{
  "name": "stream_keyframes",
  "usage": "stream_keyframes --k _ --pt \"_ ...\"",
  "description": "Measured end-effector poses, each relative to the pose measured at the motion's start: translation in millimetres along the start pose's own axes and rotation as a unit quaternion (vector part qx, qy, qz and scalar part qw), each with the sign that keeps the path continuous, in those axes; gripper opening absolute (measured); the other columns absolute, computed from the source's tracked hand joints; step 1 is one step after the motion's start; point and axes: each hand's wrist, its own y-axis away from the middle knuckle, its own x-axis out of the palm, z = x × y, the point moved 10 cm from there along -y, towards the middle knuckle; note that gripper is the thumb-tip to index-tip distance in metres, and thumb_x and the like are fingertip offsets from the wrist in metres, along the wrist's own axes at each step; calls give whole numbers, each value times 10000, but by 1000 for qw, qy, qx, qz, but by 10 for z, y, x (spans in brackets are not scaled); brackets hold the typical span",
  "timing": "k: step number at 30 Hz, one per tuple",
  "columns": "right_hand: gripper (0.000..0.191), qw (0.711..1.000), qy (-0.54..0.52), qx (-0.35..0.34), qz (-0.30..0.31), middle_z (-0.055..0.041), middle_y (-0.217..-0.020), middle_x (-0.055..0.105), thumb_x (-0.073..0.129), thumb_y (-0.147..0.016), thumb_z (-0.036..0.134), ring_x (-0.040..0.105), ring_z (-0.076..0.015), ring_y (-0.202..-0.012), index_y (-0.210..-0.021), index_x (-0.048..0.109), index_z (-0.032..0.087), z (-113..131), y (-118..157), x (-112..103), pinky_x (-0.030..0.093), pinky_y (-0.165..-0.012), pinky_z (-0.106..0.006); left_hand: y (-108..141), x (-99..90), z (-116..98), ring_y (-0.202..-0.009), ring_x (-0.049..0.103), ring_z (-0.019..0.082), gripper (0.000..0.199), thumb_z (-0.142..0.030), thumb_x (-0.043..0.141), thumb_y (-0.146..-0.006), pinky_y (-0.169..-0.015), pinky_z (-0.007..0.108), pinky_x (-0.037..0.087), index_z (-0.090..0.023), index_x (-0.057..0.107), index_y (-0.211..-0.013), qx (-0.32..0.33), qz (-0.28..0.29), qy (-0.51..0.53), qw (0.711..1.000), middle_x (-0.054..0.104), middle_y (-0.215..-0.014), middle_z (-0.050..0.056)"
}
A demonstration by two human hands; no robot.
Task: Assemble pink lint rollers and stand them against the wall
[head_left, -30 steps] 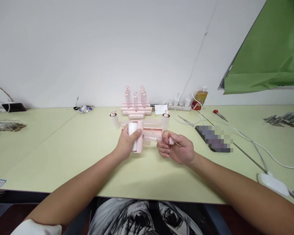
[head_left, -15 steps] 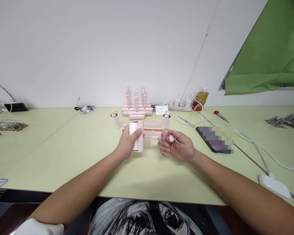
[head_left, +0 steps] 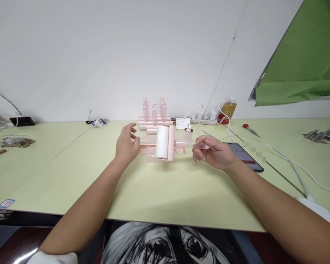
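My right hand (head_left: pixel 210 151) is closed around the clear pink handle (head_left: pixel 185 144) of a lint roller. The roller's white roll (head_left: pixel 162 142) sits in a pink cover, tilted slightly, above the table. To the left, my left hand (head_left: pixel 127 143) is off the roller, its fingers curved and apart with nothing visible between them. Behind the roller lies a pink and clear plastic piece (head_left: pixel 147 146), partly hidden. A small roll with a ring-topped piece in it (head_left: pixel 188 132) stands behind my right hand.
Several pink lint rollers (head_left: pixel 154 116) stand at the back by the wall. A power strip (head_left: pixel 203 121), a drink bottle (head_left: pixel 227 110) and a red-handled screwdriver (head_left: pixel 250 129) are at the right. A phone (head_left: pixel 246 157) and white cables lie beside my right arm.
My left hand has let go of the lint roller and moved left and up. My right hand has carried the roller to the right and slightly away from me.
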Motion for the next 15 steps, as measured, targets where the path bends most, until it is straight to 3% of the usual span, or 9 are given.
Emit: stream_keyframes --k 2,6,10,15 --pt "147 1000 -3 -2 -17 29 -532 493 602 -788 349 487 -154 -503 -836 625 213 61 -1 -74 435 -534 -339 -51 -130 7 -745 559 152 433 -191 551 -762 -660 285 456 -216 506 -1192 19 -40 -41 998 586 -1002 56" --pt "159 999 13 9 -32 22 -531 477 607 -771 360 471 -161 -507 -826 636 214 77 4 -136 419 -532 -348 -9 28 -25 -751 570 160 333 -205 511 -793 -629 275 457 -209 549 -1124 35 8 -34 999 603 -939 48" --pt "174 1000 6 11 -17 14 -536 511 618 -770 369 480 -164 -514 -839 646 212 46 -2 -93 416 -540 -345 137 348 -152 -888 582 208 280 -251 490 -834 -732 329 476 -211 587 -1093 86 111 -70 988 623 -1045 79" --pt "189 1000 15 9 -13 10 -529 524 609 -779 385 478 -172 -517 -860 640 217 39 -8 -90 414 -557 -357 428 798 -251 -1019 531 293 281 -292 509 -832 -884 436 414 -205 615 -1077 174 292 -169 925 626 -1099 109"
